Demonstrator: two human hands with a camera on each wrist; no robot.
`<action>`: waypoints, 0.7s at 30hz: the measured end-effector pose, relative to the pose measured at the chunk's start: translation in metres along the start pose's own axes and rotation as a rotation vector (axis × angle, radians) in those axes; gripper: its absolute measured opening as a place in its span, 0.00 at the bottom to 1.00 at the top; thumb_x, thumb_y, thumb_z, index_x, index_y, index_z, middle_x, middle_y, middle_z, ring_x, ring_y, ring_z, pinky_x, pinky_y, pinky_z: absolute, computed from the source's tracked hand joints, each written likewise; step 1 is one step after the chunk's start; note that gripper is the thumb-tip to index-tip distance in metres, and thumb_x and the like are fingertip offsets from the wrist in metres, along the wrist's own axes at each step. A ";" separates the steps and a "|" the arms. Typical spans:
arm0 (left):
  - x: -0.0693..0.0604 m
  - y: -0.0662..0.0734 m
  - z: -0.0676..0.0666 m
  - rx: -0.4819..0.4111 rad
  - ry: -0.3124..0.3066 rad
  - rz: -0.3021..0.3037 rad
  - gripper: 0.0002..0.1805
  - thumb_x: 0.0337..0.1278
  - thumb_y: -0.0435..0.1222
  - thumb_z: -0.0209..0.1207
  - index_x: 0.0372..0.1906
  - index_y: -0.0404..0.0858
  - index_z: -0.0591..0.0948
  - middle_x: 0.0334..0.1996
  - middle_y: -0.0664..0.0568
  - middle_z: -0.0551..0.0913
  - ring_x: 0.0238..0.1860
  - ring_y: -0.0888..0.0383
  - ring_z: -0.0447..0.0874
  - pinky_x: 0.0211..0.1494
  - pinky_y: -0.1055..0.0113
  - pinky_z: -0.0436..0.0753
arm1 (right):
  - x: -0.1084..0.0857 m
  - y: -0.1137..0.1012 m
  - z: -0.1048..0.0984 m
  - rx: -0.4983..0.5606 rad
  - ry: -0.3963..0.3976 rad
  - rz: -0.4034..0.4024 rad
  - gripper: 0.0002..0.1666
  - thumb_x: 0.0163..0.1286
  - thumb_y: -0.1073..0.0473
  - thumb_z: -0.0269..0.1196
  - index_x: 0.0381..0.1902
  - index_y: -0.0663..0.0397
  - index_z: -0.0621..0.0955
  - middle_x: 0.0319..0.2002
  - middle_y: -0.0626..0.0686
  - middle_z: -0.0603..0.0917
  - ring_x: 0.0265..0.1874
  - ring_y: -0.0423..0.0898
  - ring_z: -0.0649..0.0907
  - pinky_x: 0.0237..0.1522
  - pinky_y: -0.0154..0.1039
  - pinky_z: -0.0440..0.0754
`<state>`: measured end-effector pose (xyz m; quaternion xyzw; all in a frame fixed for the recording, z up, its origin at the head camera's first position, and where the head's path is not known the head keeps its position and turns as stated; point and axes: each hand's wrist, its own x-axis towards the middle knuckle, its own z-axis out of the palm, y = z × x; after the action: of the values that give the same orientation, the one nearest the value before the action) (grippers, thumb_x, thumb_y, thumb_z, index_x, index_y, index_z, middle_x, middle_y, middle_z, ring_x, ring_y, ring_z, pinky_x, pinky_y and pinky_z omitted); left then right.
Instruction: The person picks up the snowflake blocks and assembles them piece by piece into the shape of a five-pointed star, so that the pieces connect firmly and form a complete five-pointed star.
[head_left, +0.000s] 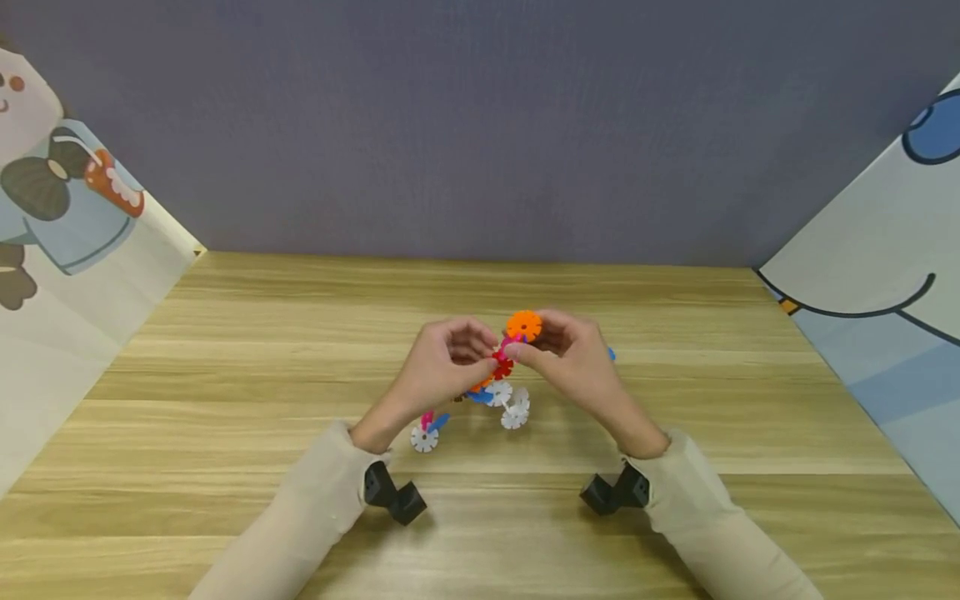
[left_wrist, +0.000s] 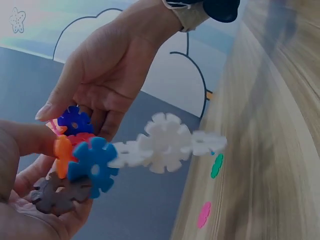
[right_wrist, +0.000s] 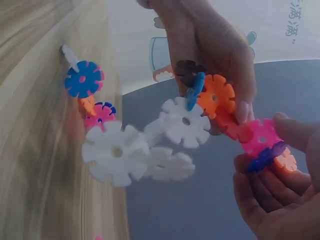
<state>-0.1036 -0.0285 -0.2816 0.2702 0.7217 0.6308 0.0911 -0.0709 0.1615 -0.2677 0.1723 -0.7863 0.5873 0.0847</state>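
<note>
Both hands hold one linked chain of notched snowflake discs above the table. In the head view, the left hand [head_left: 442, 358] pinches it around the red disc [head_left: 503, 367]. Thumb and fingers of the right hand [head_left: 577, 364] grip the pink disc [right_wrist: 262, 139] at the other end, beside a dark blue disc [left_wrist: 75, 120] and an orange disc [head_left: 523, 325]. Near the left fingers are another orange disc [right_wrist: 216, 96], a light blue disc [left_wrist: 93, 166] and a dark brown disc [left_wrist: 57, 195]. Several joined white discs [right_wrist: 116, 152] hang off toward the wearer.
A second linked piece with a white disc [head_left: 424, 438] and blue disc [right_wrist: 83, 80] lies on the wooden table [head_left: 300, 500], left of the hands. Loose green [left_wrist: 216, 166] and pink discs [left_wrist: 204, 215] lie on the table. A grey panel [head_left: 480, 125] stands behind.
</note>
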 end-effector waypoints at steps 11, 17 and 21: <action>-0.004 0.003 0.005 0.115 0.155 0.097 0.16 0.45 0.18 0.63 0.26 0.32 0.67 0.23 0.42 0.77 0.27 0.55 0.82 0.31 0.70 0.80 | -0.001 0.003 0.003 -0.032 -0.030 0.001 0.11 0.57 0.69 0.68 0.38 0.67 0.81 0.35 0.61 0.84 0.32 0.40 0.83 0.39 0.34 0.83; -0.007 0.003 0.008 0.140 0.209 0.148 0.24 0.44 0.17 0.64 0.21 0.34 0.58 0.21 0.45 0.69 0.30 0.50 0.85 0.26 0.71 0.74 | -0.003 0.005 0.008 -0.025 -0.008 -0.020 0.11 0.55 0.70 0.70 0.36 0.67 0.81 0.35 0.61 0.84 0.33 0.40 0.83 0.41 0.33 0.83; -0.005 0.001 0.007 0.129 0.198 0.152 0.21 0.46 0.19 0.64 0.23 0.34 0.61 0.23 0.41 0.76 0.28 0.54 0.83 0.27 0.70 0.76 | -0.002 0.004 0.006 -0.051 -0.033 0.032 0.15 0.56 0.69 0.69 0.42 0.66 0.80 0.38 0.60 0.84 0.36 0.43 0.83 0.44 0.36 0.83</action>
<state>-0.0962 -0.0248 -0.2828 0.2659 0.7436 0.6117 -0.0461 -0.0705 0.1574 -0.2739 0.1669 -0.8051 0.5652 0.0666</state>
